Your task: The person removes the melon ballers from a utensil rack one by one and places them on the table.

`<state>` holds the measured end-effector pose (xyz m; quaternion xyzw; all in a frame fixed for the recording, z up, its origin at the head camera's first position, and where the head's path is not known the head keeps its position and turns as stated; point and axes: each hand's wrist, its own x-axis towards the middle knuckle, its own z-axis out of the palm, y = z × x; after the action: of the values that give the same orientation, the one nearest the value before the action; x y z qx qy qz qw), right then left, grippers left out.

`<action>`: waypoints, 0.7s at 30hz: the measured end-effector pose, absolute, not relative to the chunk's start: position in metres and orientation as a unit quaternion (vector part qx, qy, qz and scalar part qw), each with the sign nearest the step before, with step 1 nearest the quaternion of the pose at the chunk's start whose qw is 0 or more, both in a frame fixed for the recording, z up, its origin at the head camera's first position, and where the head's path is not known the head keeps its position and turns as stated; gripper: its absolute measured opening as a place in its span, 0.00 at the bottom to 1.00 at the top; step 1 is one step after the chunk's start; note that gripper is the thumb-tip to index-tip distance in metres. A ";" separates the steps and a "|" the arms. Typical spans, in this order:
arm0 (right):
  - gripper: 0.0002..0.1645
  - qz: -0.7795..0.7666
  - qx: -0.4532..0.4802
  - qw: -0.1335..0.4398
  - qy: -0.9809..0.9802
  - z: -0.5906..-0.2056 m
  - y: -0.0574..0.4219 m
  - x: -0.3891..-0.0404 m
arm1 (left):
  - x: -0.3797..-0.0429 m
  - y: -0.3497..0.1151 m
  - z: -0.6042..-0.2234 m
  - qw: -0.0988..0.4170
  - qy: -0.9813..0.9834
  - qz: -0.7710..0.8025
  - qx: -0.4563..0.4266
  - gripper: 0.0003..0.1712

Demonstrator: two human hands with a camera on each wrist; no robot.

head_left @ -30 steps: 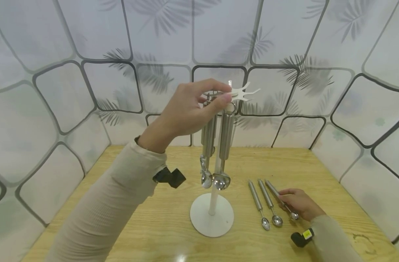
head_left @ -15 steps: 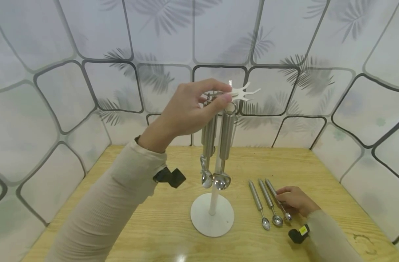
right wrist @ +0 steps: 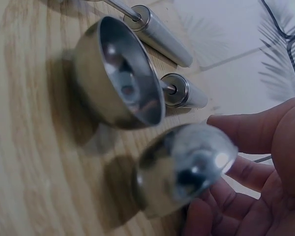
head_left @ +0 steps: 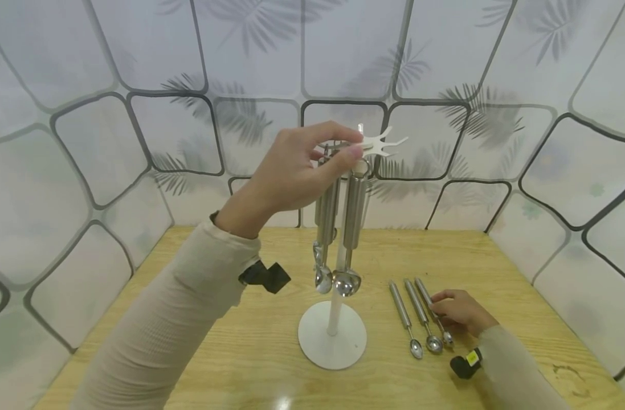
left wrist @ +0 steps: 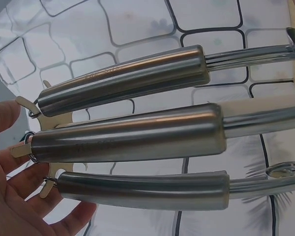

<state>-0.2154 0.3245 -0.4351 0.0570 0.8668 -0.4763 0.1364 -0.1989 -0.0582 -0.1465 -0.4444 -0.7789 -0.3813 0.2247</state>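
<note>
My left hand (head_left: 307, 165) pinches the white hook rack (head_left: 380, 147) at the top of a stand between thumb and fingers. Several steel scoops (head_left: 354, 216) hang there by rings, heads down; the left wrist view shows three thick handles (left wrist: 128, 140) close up. Low on the right, my right hand (head_left: 463, 313) holds a steel melon baller (head_left: 425, 294) that lies along the table. Its rounded head (right wrist: 187, 167) shows near my fingertips in the right wrist view, which hides the handle. Two more steel scoops, one round-headed (head_left: 417, 304) and one oval-headed (head_left: 400, 304), lie to its left.
The stand's round white base (head_left: 322, 354) sits mid-table, left of the lying scoops. The wooden table (head_left: 250, 341) meets patterned curtain walls (head_left: 250, 136) at the back and sides.
My right hand has shifted the melon baller left, closer to the round-headed scoop, and its head has swung inward. The left hand and hanging scoops stay as they were.
</note>
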 end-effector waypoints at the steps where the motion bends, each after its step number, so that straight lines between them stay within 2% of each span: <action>1: 0.26 -0.475 0.057 0.137 0.867 -0.435 0.324 -0.216 | -0.199 -0.058 -0.146 0.225 -0.779 -0.381 -0.445 0.16; 21: 0.26 -0.471 0.077 0.126 0.870 -0.431 0.327 -0.214 | -0.200 -0.059 -0.146 0.224 -0.772 -0.389 -0.450 0.15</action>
<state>-0.2140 0.3271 -0.4309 0.0773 0.8696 -0.4709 0.1264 -0.1997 -0.0589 -0.1464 -0.4498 -0.7723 -0.3890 0.2235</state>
